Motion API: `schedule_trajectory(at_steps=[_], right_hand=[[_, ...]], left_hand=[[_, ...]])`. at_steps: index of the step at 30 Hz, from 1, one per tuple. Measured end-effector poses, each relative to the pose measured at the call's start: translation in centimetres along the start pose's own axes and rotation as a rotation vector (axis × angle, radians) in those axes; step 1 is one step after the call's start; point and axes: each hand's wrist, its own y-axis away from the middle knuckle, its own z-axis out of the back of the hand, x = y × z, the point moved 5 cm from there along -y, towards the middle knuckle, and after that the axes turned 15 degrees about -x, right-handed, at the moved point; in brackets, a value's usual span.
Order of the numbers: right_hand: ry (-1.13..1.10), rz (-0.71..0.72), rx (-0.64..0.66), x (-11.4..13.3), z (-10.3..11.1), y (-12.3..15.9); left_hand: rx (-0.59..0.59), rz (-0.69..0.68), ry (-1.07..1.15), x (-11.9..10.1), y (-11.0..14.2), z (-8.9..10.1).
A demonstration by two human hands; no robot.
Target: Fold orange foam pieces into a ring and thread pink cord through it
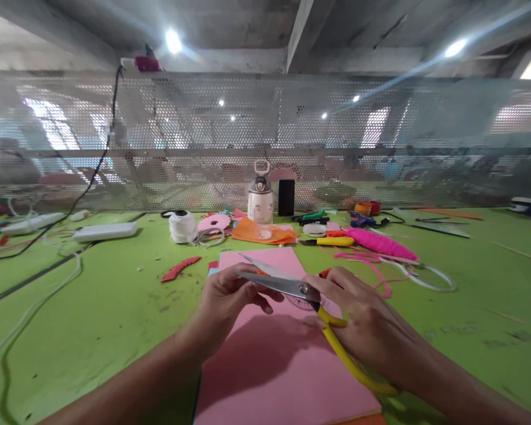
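a: how best to work the scissors (pixel 287 287)?
b: i'd keep the fingertips of the left hand (pixel 225 302) well off the edges and close slowly.
a: and where are they?
b: in the right hand (pixel 366 307), gripped by the yellow handles, blades parted, reaching across to the left hand above the pink paper (pixel 283 381).
a: is the left hand holding anything?
b: its fingers curl right by the blades, near an orange scrap (pixel 262 272) (whether it's pinched, i can't tell).
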Motion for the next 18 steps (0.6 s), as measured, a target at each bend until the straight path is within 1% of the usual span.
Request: schedule_trajectory(at_steps=[5,7,9,11,13,15,18], right_hand=[[-0.062,0.031,-0.026,0.7,0.3,-0.1],[-0.091,0.007,-0.032,0.8,0.2,-0.2],[-0.093,-0.048,-0.050,0.3,0.1,-0.4],[-0.042,-0.124,-0.067,-0.9,0.1,-0.8],[0.059,-0.215,-0.051,-2.8,0.1,-1.2],[0.173,-0.309,0.013,-5.1,0.1,-1.4],[0.286,-0.365,0.092,-8.1,0.1,-1.4]], left_hand=[[0.012,0.038,-0.036,-0.1,0.2,-0.2],[0.006,0.036,-0.027,-0.2,0.2,-0.1],[0.003,0.032,-0.017,-0.2,0.2,0.0],[0.010,0.031,-0.007,-0.1,0.2,0.0],[0.024,0.036,0.002,0.0,0.2,0.0],[0.028,0.043,0.003,0.0,0.3,-0.1],[0.020,0.049,-0.005,-0.1,0.3,-0.1]])
